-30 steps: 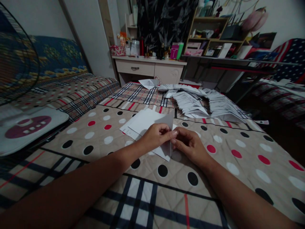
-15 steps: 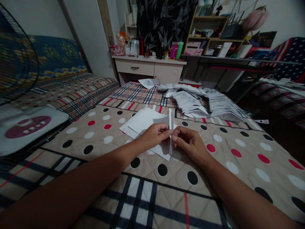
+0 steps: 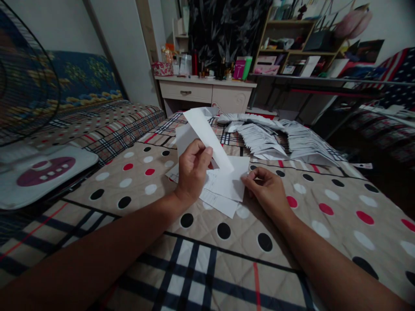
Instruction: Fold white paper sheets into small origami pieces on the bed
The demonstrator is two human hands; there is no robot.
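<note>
My left hand (image 3: 194,166) is closed on a white sheet of paper (image 3: 207,136), thumb on top. A long strip of that paper slants up to the left, raised off the bed. My right hand (image 3: 264,185) pinches the right edge of a white sheet (image 3: 235,177) between thumb and fingertips. Whether both hands hold one folded sheet or two, I cannot tell. Beneath lie more loose sheets (image 3: 222,205), some with faint print, on the spotted and checked bedspread (image 3: 201,268).
Rows of folded white papers (image 3: 308,142) stand fanned across the far right of the bed, with another bundle (image 3: 262,140) beside them. A fan (image 3: 29,77) and a white board with a purple oval (image 3: 48,172) are at left. Behind is a dresser (image 3: 186,90).
The narrow upright folded paper between my hands has come apart. My left hand has moved up and left with its part, and my right hand has shifted slightly right.
</note>
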